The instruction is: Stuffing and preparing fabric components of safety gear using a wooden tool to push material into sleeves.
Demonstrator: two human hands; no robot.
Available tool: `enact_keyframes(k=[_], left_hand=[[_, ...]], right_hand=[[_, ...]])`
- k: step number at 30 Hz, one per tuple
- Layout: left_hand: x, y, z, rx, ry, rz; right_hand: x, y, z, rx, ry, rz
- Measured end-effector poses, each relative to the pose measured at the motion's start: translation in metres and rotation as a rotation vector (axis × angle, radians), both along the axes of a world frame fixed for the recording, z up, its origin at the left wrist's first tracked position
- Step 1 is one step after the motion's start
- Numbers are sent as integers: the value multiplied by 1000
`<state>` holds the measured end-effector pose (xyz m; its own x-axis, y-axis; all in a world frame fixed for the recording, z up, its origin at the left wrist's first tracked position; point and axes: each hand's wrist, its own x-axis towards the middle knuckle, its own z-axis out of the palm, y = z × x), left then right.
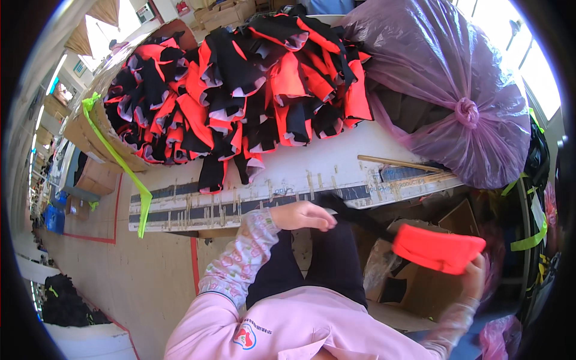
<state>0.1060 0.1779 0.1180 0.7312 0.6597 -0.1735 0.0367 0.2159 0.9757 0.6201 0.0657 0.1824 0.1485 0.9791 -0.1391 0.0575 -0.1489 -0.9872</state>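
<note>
My right hand [474, 276] grips a folded orange-red fabric piece [438, 247] at the lower right, below the table edge. A black strip [360, 217] of the same piece stretches up-left to my left hand [303, 216], whose fingers curl around its end beside the table's front edge. On the white table [336, 162] lies a large heap of black and orange fabric pieces [240, 90] with pale linings. My patterned sleeves and pink top fill the bottom of the view.
A big tied purple plastic bag [450, 90] sits on the table's right end, with a wooden stick [399, 163] in front of it. Open cardboard boxes [420, 288] stand under the table. A cardboard box with a green strap [114, 150] stands to the left.
</note>
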Motion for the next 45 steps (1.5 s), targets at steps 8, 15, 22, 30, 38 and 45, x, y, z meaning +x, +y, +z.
enact_keyframes(k=[8,15,22,30,38,45], left_hand=[[21,42,-23,-11,0,457],[62,56,-31,-59,-10,452],[38,60,-14,9,-23,629],[89,15,-71,27,-228,640],[80,-53,-100,-428,-478,795],[85,-45,-91,-537,-510,756]], right_hand=[[12,82,-11,109,-657,76],[-241,338,-95,-99,242,12],[-278,350,-29,572,-291,-147],[-300,151,-30,644,-719,513],[-282,89,-74,643,-850,492],[-284,96,-97,340,-741,332]])
